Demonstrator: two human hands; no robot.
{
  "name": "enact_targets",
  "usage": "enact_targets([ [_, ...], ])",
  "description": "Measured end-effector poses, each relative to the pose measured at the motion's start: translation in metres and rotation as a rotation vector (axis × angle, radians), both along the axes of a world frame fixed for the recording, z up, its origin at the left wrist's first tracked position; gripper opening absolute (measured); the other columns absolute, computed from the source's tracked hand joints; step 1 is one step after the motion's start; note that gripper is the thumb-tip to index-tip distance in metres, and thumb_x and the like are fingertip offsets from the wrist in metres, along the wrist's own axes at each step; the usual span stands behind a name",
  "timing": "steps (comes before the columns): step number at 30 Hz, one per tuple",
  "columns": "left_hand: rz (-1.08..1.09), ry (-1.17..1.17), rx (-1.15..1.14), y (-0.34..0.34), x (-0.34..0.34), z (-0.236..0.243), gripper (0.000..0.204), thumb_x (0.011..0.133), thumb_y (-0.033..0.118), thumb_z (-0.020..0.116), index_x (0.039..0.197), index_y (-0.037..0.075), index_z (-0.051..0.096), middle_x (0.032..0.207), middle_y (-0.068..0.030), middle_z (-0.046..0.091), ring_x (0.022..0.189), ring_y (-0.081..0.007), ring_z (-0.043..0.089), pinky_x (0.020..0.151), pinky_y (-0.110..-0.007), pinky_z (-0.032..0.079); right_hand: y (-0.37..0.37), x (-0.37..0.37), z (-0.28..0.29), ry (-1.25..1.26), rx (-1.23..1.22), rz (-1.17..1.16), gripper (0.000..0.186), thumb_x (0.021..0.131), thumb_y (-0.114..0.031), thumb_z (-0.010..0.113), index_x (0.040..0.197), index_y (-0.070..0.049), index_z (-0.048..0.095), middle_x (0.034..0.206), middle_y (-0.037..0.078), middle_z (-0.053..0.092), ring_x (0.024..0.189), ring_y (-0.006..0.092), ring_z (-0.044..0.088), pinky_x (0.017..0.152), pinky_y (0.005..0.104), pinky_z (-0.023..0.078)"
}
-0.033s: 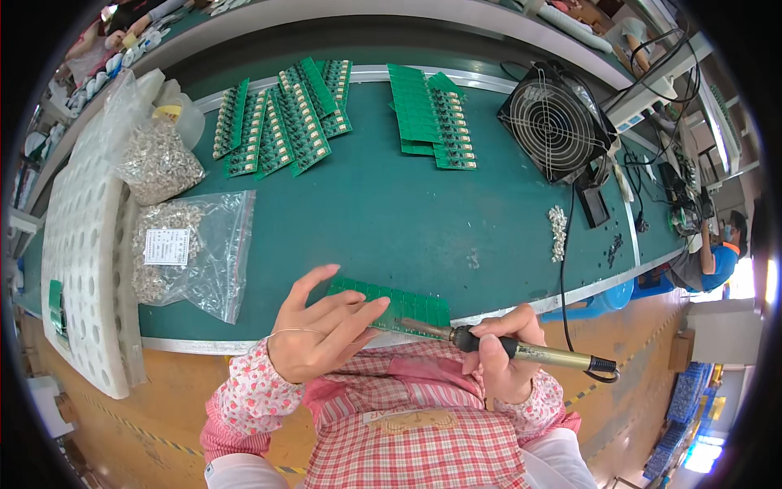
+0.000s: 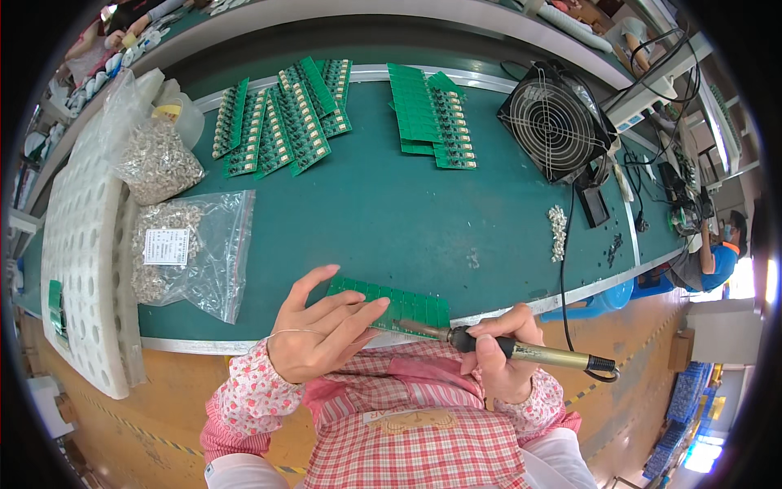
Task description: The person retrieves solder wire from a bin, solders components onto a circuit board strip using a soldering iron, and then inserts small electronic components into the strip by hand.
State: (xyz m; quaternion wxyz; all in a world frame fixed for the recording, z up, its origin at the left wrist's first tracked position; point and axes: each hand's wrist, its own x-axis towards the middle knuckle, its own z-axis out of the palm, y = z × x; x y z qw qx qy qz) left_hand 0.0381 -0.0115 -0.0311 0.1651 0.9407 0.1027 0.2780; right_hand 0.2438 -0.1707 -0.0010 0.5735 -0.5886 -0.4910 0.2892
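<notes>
My right hand [image 2: 505, 350] is closed round the handle of a soldering iron [image 2: 529, 352]. Its metal tip points left and rests at the near edge of a green circuit board [image 2: 415, 308], which lies by the table's front edge. Over the board's left end is my left hand [image 2: 322, 330], its outer fingers spread and its lower fingers drawn together. A thin strand of solder wire [image 2: 297, 330] runs across this hand into those fingers. The pinch itself is partly hidden.
Boards with white parts [image 2: 301, 122] lie at the back left, more boards [image 2: 419, 110] at back centre. A fan [image 2: 550, 122] stands right, beyond loose white parts [image 2: 557, 232] and the iron's cable. Parts bags [image 2: 191, 253] and a foam tray [image 2: 81, 261] fill the left.
The soldering iron's tip has shifted very slightly left along the board. Both hands are otherwise in the same place.
</notes>
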Motion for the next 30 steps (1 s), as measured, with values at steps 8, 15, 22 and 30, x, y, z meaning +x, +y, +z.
enact_targets([
  [8,0.003,-0.023,0.049,0.0,-0.001,-0.001,0.054,0.068,0.009,0.079,0.119,0.003,0.063,0.083,-0.0003,0.067,0.086,-0.0152,0.066,0.101,-0.047,0.044,0.002,-0.004,-0.001,0.012,-0.062,0.048,0.014,0.089,-0.003,0.066,0.095,0.001,0.054,0.074,0.011,0.069,0.058,0.0108,0.067,0.051,0.0247,0.052],
  [15,0.001,-0.034,0.051,0.0,0.0,-0.002,0.054,0.067,0.007,0.078,0.119,0.003,0.063,0.084,-0.0006,0.067,0.087,-0.0153,0.065,0.101,-0.047,0.044,0.001,-0.007,-0.002,0.002,-0.041,0.03,0.015,0.089,-0.004,0.066,0.094,0.001,0.054,0.069,0.01,0.068,0.058,0.0115,0.067,0.05,0.0239,0.052],
  [22,0.01,0.004,0.057,-0.001,-0.002,-0.002,0.054,0.068,0.007,0.078,0.119,0.003,0.063,0.083,-0.0004,0.067,0.087,-0.0147,0.066,0.101,-0.046,0.043,-0.004,-0.009,-0.004,0.019,-0.047,-0.007,0.014,0.089,-0.004,0.066,0.095,0.001,0.054,0.071,0.011,0.069,0.058,0.0123,0.068,0.051,0.0243,0.053],
  [30,0.02,-0.011,0.027,-0.002,-0.001,-0.002,0.052,0.068,0.011,0.08,0.117,0.006,0.064,0.085,-0.0003,0.069,0.088,-0.0158,0.067,0.102,-0.048,0.041,-0.003,-0.003,-0.018,0.049,0.093,-0.168,0.015,0.09,-0.007,0.064,0.101,-0.001,0.057,0.071,0.01,0.066,0.056,0.0142,0.066,0.05,0.0253,0.05],
])
